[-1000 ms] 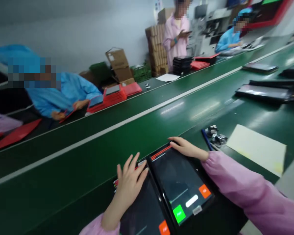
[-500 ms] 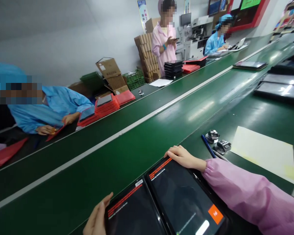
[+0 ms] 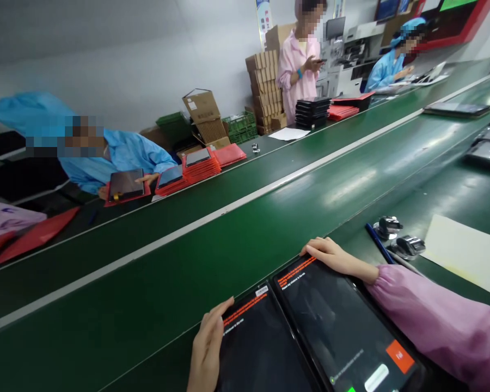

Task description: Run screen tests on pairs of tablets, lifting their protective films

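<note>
Two black tablets lie side by side at the near edge of the green bench. My left hand (image 3: 207, 345) curls round the far-left edge of the left tablet (image 3: 261, 348), thumb on its screen corner. My right hand (image 3: 335, 257) rests with bent fingers on the far corner of the right tablet (image 3: 343, 321), gripping its top edge. Both screens are dark with orange text lines at the top; the right one shows an orange button and a white one near its lower edge. A pink sleeve covers my right forearm.
A blue pen (image 3: 376, 242) and two metal clips (image 3: 398, 237) lie beside a white paper sheet (image 3: 469, 253) at right. A green conveyor belt (image 3: 228, 218) with a white stripe runs diagonally. Across it, a person in blue holds a tablet (image 3: 126, 184) by red cases (image 3: 200, 163); others stand farther back.
My left hand lifted off the left tablet's screen and now grips its far-left edge. The view shifted left then right. The person in blue across the belt picked up a tablet.
</note>
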`<state>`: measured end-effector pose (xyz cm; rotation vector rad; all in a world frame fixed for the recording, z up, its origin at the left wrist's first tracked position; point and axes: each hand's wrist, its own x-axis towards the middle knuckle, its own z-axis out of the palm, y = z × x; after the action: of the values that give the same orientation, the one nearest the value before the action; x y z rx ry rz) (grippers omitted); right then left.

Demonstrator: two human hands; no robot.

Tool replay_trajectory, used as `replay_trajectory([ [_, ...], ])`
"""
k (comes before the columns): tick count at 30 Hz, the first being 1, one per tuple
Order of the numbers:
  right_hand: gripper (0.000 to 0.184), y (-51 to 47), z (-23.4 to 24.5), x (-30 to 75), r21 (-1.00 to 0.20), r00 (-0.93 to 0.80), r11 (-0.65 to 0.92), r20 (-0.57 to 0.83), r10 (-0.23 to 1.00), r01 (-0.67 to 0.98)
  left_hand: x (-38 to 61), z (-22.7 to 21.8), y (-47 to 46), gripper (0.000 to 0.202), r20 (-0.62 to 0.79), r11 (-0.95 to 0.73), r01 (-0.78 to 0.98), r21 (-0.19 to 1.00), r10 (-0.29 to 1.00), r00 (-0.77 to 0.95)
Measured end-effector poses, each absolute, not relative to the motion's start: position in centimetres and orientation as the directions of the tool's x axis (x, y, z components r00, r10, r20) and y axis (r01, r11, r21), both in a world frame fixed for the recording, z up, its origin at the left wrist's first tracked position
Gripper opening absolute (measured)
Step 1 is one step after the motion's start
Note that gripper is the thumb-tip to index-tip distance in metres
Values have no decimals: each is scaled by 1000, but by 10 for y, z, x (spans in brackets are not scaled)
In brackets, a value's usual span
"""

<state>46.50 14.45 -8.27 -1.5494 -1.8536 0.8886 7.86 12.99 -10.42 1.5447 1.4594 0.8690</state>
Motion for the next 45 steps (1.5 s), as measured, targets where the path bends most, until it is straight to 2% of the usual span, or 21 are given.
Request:
replay_trajectory([
  [10,80,150,-89,465,-868,-133,75,11,991,490,81,-102,134,83,-21,-28,457,889,995,101],
  [18,76,150,-97,468,-924,-101,10,-30,994,382,76,-108,136,85,-77,46,418,907,995,56],
  [25,64,150,-96,469,-905,-140,91,35,989,415,68,-113,139,79,-80,25,457,889,992,102],
  [30,56,151,-95,464,-865,-134,162,111,985,475,87,-99,142,81,60,-79,501,862,997,54],
  [33,64,150,-90,464,-853,-107,168,132,985,494,103,-88,142,76,124,-144,452,880,990,74],
  [36,74,144,-81,468,-852,-49,161,158,986,499,107,-84,133,72,132,-122,401,908,991,1],
  [38,73,135,-72,471,-850,8,156,185,983,502,102,-86,115,67,112,-73,382,921,990,-82],
  [41,61,107,-54,473,-843,41,171,223,974,510,92,-90,66,60,45,17,351,936,985,-167],
  [43,51,80,-42,472,-824,-45,230,243,969,518,86,-90,25,60,-53,100,289,952,984,-168],
  [45,34,53,-32,466,-761,-234,371,289,928,531,82,-90,-12,62,-175,201,209,957,975,-137],
])
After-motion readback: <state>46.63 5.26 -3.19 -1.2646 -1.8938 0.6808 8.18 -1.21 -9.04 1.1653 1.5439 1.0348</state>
